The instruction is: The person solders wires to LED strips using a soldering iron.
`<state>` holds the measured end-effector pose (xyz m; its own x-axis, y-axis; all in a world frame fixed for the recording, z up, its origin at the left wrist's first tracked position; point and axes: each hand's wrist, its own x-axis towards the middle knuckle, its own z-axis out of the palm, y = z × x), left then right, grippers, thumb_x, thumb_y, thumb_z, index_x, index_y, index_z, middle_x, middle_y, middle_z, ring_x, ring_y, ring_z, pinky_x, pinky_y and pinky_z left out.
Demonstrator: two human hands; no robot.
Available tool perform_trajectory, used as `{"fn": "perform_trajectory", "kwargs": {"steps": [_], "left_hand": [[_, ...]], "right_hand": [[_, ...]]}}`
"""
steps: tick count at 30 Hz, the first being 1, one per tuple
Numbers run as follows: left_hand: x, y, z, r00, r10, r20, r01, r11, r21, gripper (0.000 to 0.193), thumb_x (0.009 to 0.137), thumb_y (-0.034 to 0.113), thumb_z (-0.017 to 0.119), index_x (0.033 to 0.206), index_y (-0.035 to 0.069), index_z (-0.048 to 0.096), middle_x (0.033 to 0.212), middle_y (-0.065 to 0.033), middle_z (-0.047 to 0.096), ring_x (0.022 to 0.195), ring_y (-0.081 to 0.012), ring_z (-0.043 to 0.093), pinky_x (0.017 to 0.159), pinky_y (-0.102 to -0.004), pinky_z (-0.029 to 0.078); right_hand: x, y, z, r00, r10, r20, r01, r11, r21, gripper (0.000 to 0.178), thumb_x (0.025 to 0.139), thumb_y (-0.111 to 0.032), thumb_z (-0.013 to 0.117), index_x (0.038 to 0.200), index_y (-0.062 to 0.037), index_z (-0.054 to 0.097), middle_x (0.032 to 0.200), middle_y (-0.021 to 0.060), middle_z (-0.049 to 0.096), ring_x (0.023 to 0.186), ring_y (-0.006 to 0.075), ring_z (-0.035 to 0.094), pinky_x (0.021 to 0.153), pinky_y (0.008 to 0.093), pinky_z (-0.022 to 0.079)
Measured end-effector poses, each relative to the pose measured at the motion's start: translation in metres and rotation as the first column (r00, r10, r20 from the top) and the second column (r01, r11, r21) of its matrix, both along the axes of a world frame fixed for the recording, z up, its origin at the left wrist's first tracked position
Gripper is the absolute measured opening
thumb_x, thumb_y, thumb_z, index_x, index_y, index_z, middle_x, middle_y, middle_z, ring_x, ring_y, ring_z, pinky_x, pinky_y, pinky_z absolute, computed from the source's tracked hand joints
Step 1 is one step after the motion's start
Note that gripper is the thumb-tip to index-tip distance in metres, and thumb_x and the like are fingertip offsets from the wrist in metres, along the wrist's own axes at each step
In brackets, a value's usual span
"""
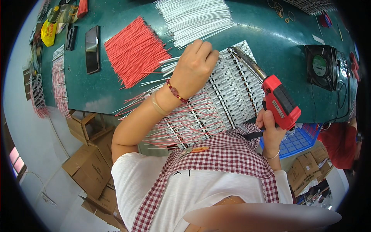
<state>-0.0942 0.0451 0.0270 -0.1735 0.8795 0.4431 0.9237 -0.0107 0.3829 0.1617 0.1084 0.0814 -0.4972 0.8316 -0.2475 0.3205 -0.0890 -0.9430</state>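
Boards lay beneath curled left hand, any hold unclear, and just left of right hand, which was closed around red soldering gun.

One red-and-black soldering gun, one red wire pile, one white wire pile, one black smartphone, one square black fan, one blue plastic crate, one checked apron, one beaded bracelet. Two smaller wired-board batches. The central circuit boards and the cardboard boxes overlap too much to count.
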Motion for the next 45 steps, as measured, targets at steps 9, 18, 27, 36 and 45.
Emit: {"fn": "perform_trajectory", "kwargs": {"steps": [9, 18, 27, 36, 45], "left_hand": [[0.007, -0.003, 0.004, 0.998, -0.040, -0.056, 0.041, 0.999, 0.027, 0.024, 0.069, -0.001, 0.061, 0.092, 0.001, 0.065, 0.079, -0.0073, 0.051, 0.074, -0.0226, 0.051, 0.066, -0.0331, 0.044], [0.009, -0.002, -0.005, 0.996, -0.079, -0.046, 0.079, 0.997, -0.003, 0.017, 0.071, 0.003, 0.058, 0.087, -0.002, 0.061, 0.080, -0.0085, 0.047, 0.076, -0.0233, 0.048, 0.067, -0.0329, 0.043], [0.012, -0.001, -0.001, 0.999, -0.038, -0.020, 0.037, 0.999, -0.024, 0.024, 0.068, -0.003, 0.059, 0.091, 0.000, 0.066, 0.078, -0.0079, 0.050, 0.073, -0.0233, 0.050, 0.066, -0.0334, 0.044], [0.010, 0.000, 0.000, 0.999, -0.034, -0.020, 0.034, 0.999, -0.025, 0.024, 0.069, -0.003, 0.059, 0.092, 0.000, 0.065, 0.078, -0.0081, 0.049, 0.074, -0.0235, 0.050, 0.066, -0.0337, 0.044], [0.010, -0.001, 0.000, 0.998, -0.024, -0.064, 0.021, 0.999, -0.040, 0.022, 0.070, -0.001, 0.059, 0.092, 0.000, 0.065, 0.079, -0.0079, 0.049, 0.074, -0.0237, 0.050, 0.067, -0.0337, 0.044]], "right_hand": [[0.007, -0.003, -0.002, 0.999, -0.016, -0.036, 0.012, 0.995, -0.098, 0.036, 0.094, -0.017, 0.057, 0.121, 0.0056, 0.052, 0.064, 0.0055, 0.055, 0.052, 0.0096, 0.047, 0.049, 0.0229, 0.037], [0.025, -0.004, -0.017, 0.998, 0.012, 0.053, -0.004, 0.990, -0.144, 0.014, 0.086, -0.007, 0.070, 0.097, -0.0007, 0.064, 0.077, 0.0034, 0.062, 0.064, 0.0097, 0.056, 0.058, 0.0257, 0.046], [0.013, -0.009, -0.006, 0.998, -0.064, 0.019, 0.065, 0.997, -0.042, 0.025, 0.095, -0.015, 0.056, 0.075, -0.0007, 0.056, 0.064, 0.0047, 0.055, 0.057, 0.0107, 0.050, 0.052, 0.0247, 0.039], [0.037, -0.006, -0.030, 0.966, 0.126, 0.225, -0.150, 0.984, 0.092, 0.024, 0.082, -0.008, 0.074, 0.102, -0.0002, 0.064, 0.093, 0.0043, 0.065, 0.080, 0.0143, 0.060, 0.069, 0.0285, 0.049], [0.016, -0.006, -0.005, 0.991, 0.046, -0.124, -0.048, 0.999, -0.019, 0.047, 0.095, -0.030, 0.059, 0.126, 0.0039, 0.048, 0.066, 0.0061, 0.055, 0.054, 0.0108, 0.048, 0.050, 0.0238, 0.039]]}}
